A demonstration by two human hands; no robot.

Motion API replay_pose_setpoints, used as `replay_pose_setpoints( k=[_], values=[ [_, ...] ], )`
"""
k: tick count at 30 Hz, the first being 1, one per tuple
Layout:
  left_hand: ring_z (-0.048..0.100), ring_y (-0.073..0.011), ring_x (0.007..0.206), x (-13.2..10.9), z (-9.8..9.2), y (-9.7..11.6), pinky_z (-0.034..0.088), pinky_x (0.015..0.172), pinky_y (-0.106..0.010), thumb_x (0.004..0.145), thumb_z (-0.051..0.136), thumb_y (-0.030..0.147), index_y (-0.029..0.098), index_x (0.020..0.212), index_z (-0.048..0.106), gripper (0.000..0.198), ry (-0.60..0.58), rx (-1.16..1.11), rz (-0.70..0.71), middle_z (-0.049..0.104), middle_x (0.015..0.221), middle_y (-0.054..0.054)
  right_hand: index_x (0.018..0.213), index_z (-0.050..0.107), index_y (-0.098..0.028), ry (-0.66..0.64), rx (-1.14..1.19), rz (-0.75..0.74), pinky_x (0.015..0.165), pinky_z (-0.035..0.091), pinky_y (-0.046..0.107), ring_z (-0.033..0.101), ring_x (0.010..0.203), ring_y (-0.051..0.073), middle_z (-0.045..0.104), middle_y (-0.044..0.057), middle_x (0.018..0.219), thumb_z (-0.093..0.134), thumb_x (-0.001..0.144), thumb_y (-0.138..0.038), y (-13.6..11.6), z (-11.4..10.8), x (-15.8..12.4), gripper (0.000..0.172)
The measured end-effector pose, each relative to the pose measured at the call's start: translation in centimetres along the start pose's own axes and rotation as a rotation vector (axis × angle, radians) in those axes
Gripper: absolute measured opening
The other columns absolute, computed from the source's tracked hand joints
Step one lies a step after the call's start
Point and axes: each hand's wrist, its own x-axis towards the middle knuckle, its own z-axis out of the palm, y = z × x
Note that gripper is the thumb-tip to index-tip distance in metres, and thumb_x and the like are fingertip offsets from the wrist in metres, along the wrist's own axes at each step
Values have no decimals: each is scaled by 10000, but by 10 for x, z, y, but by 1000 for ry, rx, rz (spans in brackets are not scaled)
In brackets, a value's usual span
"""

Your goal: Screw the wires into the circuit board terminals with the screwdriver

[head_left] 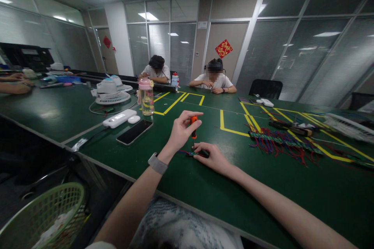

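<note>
An orange and black screwdriver [194, 128] stands upright with its shaft pointing down at a small green circuit board [191, 154] on the table. My left hand [182, 130], a watch on its wrist, grips the screwdriver handle between thumb and fingers, the index finger stretched over its top. Low on the table, my right hand [213, 157] pinches the board at its right side, next to a dark part under the fingers. Thin red and blue wires leave the board on the left. Whether the screwdriver's tip touches a screw is too small to tell.
To the right lies a row of wired circuit boards [280, 140]. On the left are a phone [134, 132], a white power strip [119, 118], a pink-lidded bottle [146, 99] and white fans [109, 91]. Two people sit across the green table [175, 179]; another person's arms show far left.
</note>
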Motion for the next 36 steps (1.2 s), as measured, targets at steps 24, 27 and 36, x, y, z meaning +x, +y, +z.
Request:
replay_pose_setpoints(
  k=[24,27,36],
  values=[
    [586,-145,919,0,0,0,494,765,-234,824,613,294,205,1099,666,294,-28,36,18,596,1078,-64,779,662,-171,4,5,2,909,497,388,637,1049,244,705,96,992,668,754,-173,2,1,0,26],
    [559,-180,1076,1,0,-1,482,867,-275,897,486,275,211,1175,626,317,-58,-39,20,583,1178,-81,788,662,-171,3,7,-6,912,496,387,635,1054,243,705,96,990,666,755,-172,2,1,0,33],
    [592,-161,965,0,0,-1,499,796,-243,801,643,289,201,1055,686,272,-14,-5,35,593,1099,-69,783,658,-173,4,21,-1,918,493,397,633,1057,244,703,96,992,665,752,-172,3,2,0,32]
  ],
)
